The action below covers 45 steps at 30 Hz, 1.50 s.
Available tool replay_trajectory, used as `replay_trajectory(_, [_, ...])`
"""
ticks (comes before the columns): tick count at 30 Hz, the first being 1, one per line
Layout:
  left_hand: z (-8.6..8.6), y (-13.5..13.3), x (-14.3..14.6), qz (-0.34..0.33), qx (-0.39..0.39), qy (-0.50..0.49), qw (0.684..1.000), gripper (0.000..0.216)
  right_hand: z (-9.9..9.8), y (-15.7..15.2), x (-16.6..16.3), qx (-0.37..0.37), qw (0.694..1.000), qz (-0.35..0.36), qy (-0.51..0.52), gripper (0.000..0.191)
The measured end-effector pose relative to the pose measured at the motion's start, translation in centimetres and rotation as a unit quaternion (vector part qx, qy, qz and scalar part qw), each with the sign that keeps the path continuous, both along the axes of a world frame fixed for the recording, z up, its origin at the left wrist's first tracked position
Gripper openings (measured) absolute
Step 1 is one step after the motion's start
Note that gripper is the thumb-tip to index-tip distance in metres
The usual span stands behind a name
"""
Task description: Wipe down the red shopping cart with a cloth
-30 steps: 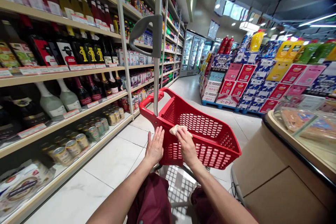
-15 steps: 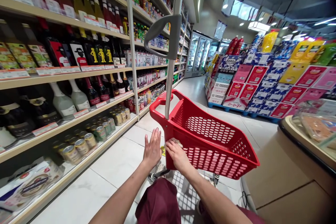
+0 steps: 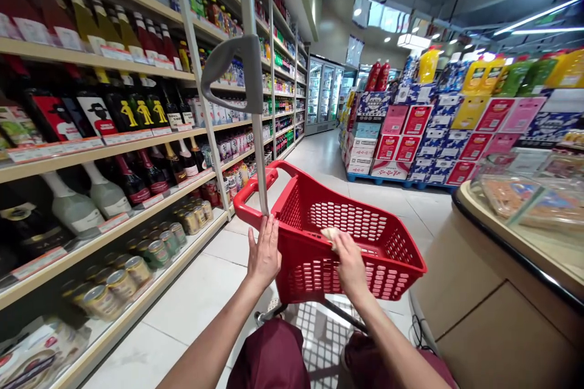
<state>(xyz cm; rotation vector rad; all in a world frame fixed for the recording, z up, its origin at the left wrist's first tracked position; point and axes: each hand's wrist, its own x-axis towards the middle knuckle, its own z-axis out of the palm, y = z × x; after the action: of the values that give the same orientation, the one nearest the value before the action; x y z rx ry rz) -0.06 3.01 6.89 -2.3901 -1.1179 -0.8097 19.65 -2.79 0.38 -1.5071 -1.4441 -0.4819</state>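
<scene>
Ahead of both our hands stands the red basket (image 3: 365, 243), its grey pole (image 3: 260, 152) rising just above our left hand (image 3: 264, 255). That hand lies flat and open against the basket's near corner, gripping nothing. Our right hand (image 3: 349, 264) presses a small pale cloth (image 3: 329, 234) onto the near rim, fingers curled over it.
</scene>
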Motion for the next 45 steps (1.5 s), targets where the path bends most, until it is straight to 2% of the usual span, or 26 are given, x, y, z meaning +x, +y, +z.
replay_trajectory(2, [-0.1,-0.4,1.0,0.018,-0.002,-0.001,1.000,0.074,-0.5,-0.8,0.3,0.002,1.000,-0.025,0.013,0.068])
replay_trajectory(4, [-0.3,-0.9,2.3,0.020,-0.004,0.006,1.000,0.072,0.1,-0.6,-1.1,-0.008,1.000,0.002,0.005,0.068])
replay_trajectory(7, [-0.7,-1.7,4.2,-0.019,-0.009,0.046,0.999,0.067,1.0,-0.4,-2.1,-0.023,0.999,0.041,-0.020,0.070])
replay_trajectory(9, [-1.0,-2.1,5.3,-0.035,-0.016,0.066,0.997,0.064,0.4,-1.6,-0.2,-0.015,0.999,0.019,-0.030,0.074])
replay_trajectory(12, [-1.6,-2.8,7.3,-0.052,-0.028,0.083,0.995,0.063,-1.4,-4.3,3.9,-0.001,0.997,-0.074,-0.025,0.078])
replay_trajectory(14, [-2.3,-3.5,8.8,-0.080,-0.037,0.099,0.991,0.061,-2.1,-5.5,5.4,-0.006,0.992,-0.123,-0.015,0.077])
replay_trajectory(18, [-3.8,-4.8,11.4,-0.122,-0.049,0.120,0.984,0.063,-2.2,-6.5,6.4,-0.038,0.995,-0.082,-0.049,0.069])
replay_trajectory(20, [-4.3,-5.1,12.0,-0.128,-0.053,0.121,0.983,0.066,-2.4,-7.5,7.8,-0.039,0.994,-0.087,-0.048,0.067])
replay_trajectory(23, [-4.5,-5.5,12.6,-0.134,-0.061,0.116,0.982,0.065,-3.0,-9.0,10.2,-0.024,0.985,-0.172,-0.005,0.066])
replay_trajectory(25, [-4.5,-5.7,13.0,-0.145,-0.067,0.115,0.980,0.063,-3.4,-9.1,10.5,-0.029,0.980,-0.195,0.011,0.067])
replay_trajectory(30, [-4.1,-5.9,13.5,-0.144,-0.066,0.120,0.980,0.064,-3.5,-8.5,9.6,-0.067,0.993,-0.094,-0.031,0.069])
replay_trajectory(31, [-4.1,-5.8,13.4,-0.141,-0.063,0.119,0.981,0.065,-3.6,-8.7,10.1,-0.060,0.993,-0.100,-0.029,0.069])
replay_trajectory(34, [-4.1,-5.6,13.1,-0.134,-0.056,0.114,0.983,0.065,-3.7,-9.3,11.4,-0.014,0.985,-0.172,0.012,0.069])
replay_trajectory(36, [-4.1,-5.7,13.0,-0.135,-0.057,0.120,0.982,0.065,-3.7,-8.9,10.7,-0.006,0.984,-0.174,0.028,0.071])
replay_trajectory(39, [-4.2,-5.9,13.1,-0.139,-0.060,0.134,0.979,0.064,-3.2,-7.4,8.1,-0.032,0.997,-0.069,-0.014,0.070])
replay_trajectory(41, [-4.1,-5.7,12.7,-0.132,-0.060,0.132,0.981,0.063,-3.0,-7.2,7.3,-0.031,0.998,-0.034,-0.040,0.069])
replay_trajectory(45, [-3.8,-5.2,11.5,-0.110,-0.064,0.118,0.985,0.061,-3.2,-8.3,8.6,-0.001,0.993,-0.122,0.001,0.068])
